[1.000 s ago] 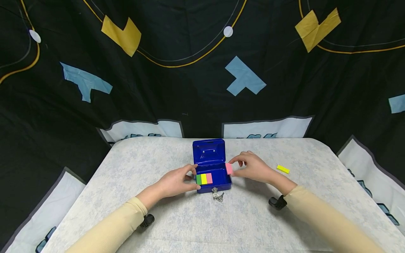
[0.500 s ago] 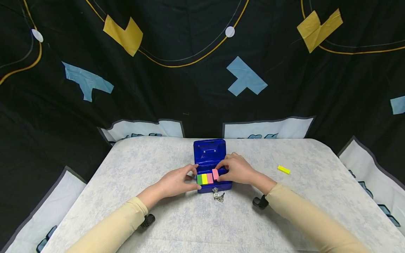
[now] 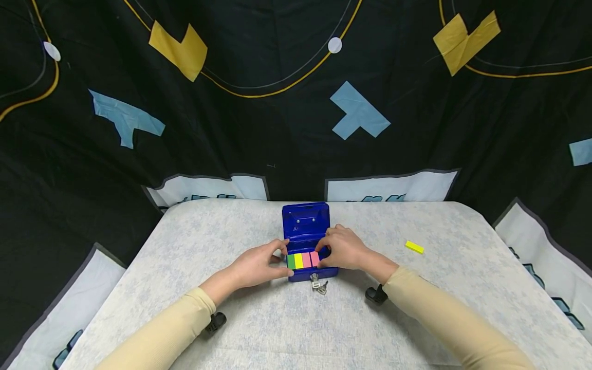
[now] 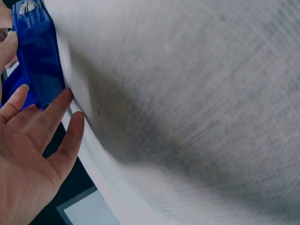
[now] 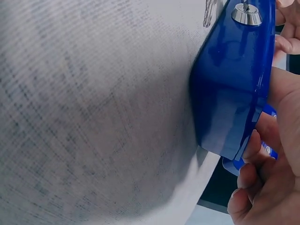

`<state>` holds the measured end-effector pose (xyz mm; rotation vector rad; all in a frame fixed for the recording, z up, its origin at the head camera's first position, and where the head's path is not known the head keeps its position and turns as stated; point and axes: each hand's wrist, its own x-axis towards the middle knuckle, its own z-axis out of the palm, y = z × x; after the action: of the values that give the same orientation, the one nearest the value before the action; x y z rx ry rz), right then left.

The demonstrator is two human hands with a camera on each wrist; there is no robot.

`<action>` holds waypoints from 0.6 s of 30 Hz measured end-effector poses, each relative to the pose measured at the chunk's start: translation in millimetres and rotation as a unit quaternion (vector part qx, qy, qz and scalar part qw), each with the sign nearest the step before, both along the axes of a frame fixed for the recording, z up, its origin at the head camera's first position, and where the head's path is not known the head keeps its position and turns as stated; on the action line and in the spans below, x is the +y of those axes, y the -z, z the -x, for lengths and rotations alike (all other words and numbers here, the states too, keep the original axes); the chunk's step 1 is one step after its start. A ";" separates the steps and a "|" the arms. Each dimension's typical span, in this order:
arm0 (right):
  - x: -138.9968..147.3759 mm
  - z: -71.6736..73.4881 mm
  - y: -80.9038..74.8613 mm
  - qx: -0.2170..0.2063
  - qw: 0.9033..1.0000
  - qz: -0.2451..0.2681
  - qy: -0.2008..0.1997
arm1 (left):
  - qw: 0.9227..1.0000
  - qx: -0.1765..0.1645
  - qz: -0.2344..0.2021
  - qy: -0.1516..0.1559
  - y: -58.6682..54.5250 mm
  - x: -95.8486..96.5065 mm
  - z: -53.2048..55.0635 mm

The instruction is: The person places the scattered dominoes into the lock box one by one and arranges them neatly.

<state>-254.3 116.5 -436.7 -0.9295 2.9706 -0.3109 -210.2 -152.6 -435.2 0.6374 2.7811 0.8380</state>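
Note:
An open blue cash box [image 3: 300, 276], lid raised at the back, stands in the middle of the table. Inside its left half, a green block [image 3: 291, 262], a yellow block [image 3: 298, 261] and a pink block [image 3: 306, 260] lie side by side. My left hand [image 3: 256, 263] holds the box's left side, thumb at the front corner and forefinger towards the back. Between thumb and fingers of my right hand [image 3: 344, 248] is a second pink block [image 3: 315, 258], down in the box beside the first. Both wrist views show the box's outer walls; its contents are hidden there.
A loose yellow block [image 3: 414, 247] lies on the table, right of the box. Small keys [image 3: 322, 289] hang at the lock [image 3: 315, 281] on the box front. Behind the pale tablecloth [image 3: 208, 221] hangs a black curtain [image 3: 259, 144].
My right hand has moved left from the box's right edge, bringing the second pink block into the box and lowering it beside the first. The left hand has stayed in place.

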 end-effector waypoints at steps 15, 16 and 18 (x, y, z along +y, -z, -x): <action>-5.0 -2.2 -0.8 -0.006 1.000 -0.017 0.007 | 1.000 0.002 0.003 -0.001 0.3 -0.7 -0.1; -5.1 -2.3 -0.6 -0.006 1.000 -0.016 0.007 | 1.000 0.002 0.003 -0.001 0.3 -0.7 0.0; -5.4 -2.3 -0.3 -0.007 1.000 -0.013 0.006 | 1.000 0.002 0.003 -0.001 0.2 -0.7 0.0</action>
<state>-252.0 111.1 -436.4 -0.9025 2.9626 -0.2770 -210.2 -153.3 -435.4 0.6365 2.7871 0.8296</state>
